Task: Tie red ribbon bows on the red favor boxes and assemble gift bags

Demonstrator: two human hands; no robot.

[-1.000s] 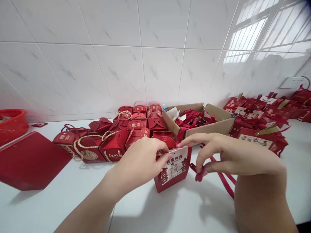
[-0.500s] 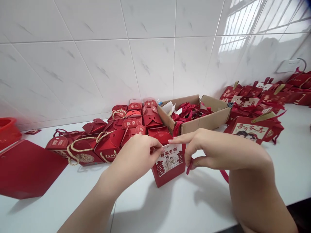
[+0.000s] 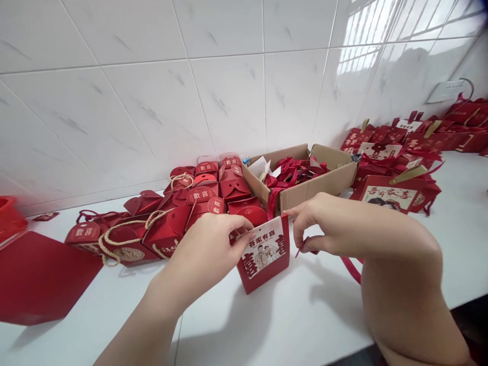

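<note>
My left hand [image 3: 223, 239] pinches the top edge of a red gift box [image 3: 280, 267] that stands upright on the white counter. A white card [image 3: 264, 251] with a printed couple and red characters covers the box's front. Just right of the box, my right hand [image 3: 318, 223] holds a dark red ribbon [image 3: 351, 269] between thumb and curled fingers. Its end pokes out below the fingertips, and more of it trails under the wrist. The right index finger reaches toward the box's upper right corner; whether it touches cannot be told.
Behind stand rows of red boxes [image 3: 202, 195], some with rope handles. An open cardboard box [image 3: 316, 188] holds ribbons and cards. More red gift boxes [image 3: 385, 193] line the right side. A large red box [image 3: 46, 279] and an orange-red tub [image 3: 10, 218] are at left.
My right index finger has moved right, from the box's top edge to its right corner. The ribbon stays in that hand. My left hand keeps its hold, and the view has shifted slightly.
</note>
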